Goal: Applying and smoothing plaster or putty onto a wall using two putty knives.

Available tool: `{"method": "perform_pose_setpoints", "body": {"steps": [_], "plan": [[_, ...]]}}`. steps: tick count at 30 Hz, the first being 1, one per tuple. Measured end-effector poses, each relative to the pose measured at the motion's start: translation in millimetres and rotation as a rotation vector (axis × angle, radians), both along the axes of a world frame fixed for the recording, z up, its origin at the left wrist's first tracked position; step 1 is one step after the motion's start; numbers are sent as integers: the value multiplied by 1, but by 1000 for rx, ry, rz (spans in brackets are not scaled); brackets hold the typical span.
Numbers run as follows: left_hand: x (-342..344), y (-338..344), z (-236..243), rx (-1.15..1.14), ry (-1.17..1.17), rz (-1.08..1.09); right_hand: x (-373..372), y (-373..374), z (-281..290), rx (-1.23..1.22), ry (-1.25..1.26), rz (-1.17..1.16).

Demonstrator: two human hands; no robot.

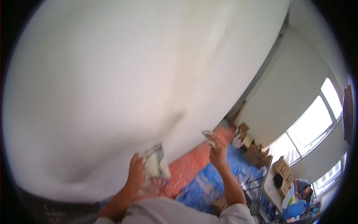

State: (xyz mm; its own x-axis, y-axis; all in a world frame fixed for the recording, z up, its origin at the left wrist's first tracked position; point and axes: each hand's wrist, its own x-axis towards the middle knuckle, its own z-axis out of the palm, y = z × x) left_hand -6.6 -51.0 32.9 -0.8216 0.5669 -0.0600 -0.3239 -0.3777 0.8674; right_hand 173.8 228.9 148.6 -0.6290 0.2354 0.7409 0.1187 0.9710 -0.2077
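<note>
My left hand is closed around a grey-edged flat tool carrying cream putty, held low in front of my body. Blur hides the exact shape of that tool. Farther right, my right hand grips a putty knife, its thin pale blade pointing left toward the wall. A gap separates the blade from the putty. The large white wall fills most of the view before me, with a beige vertical band and a darker grey smudge or shadow just above my hands.
Red sheeting and blue sheeting cover the floor along the wall. Cardboard boxes are stacked by the far wall. At right stand a table with boxes, a blue container, and another person near the windows.
</note>
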Motion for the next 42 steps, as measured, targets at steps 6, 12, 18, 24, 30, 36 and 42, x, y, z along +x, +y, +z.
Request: {"method": "perform_pose_setpoints", "body": {"steps": [6, 12, 18, 24, 30, 36, 42], "plan": [[9, -60, -15, -70, -75, -49, -51, 27, 338, 360, 619, -123], [25, -61, 3, 70, -269, -8, -92, 72, 571, 776, 709, -219], [11, -78, 5, -473, 969, 114, -127, 85, 477, 470, 369, -392], [2, -67, -56, -392, 666, 74, -109, 106, 229, 649, 273, -57], [-1, -44, -54, 48, -228, -85, -92, 19, 57, 304, 73, -159], [24, -40, -13, 155, -138, 107, -25, -112, -60, -531, -1, 461], [34, -48, -17, -163, 540, 293, 35, -129, -44, -171, -490, 289]]}}
